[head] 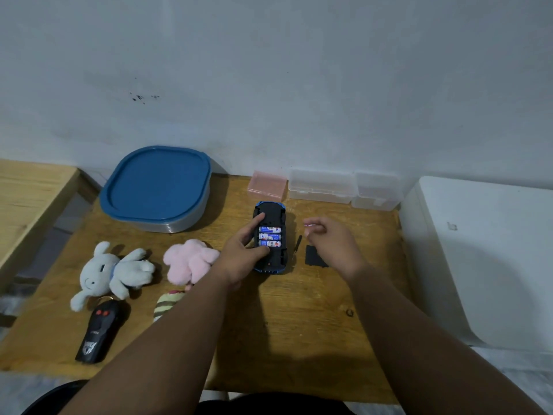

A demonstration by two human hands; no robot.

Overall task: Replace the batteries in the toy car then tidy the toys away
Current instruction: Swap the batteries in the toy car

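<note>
The blue toy car (270, 266) lies upside down on the wooden table (287, 330), its battery compartment uncovered. Three blue-and-white batteries (270, 236) sit side by side in it. My left hand (244, 253) grips the car from the left, thumb at the near edge of the compartment and a finger at the far edge. My right hand (332, 244) hovers just right of the car with its fingers curled. A small pale thing shows at its fingertips, too small to identify. The black battery cover (312, 256) lies under that hand, and a thin dark tool (298, 244) lies beside the car.
A blue-lidded container (157, 187) stands at the back left. A pink box (267, 184) and clear boxes (323, 185) line the wall. A grey plush (110, 272), a pink plush (188, 260), a striped toy (164, 304) and a black remote (98, 332) lie at the left. A white unit (484, 259) borders the right.
</note>
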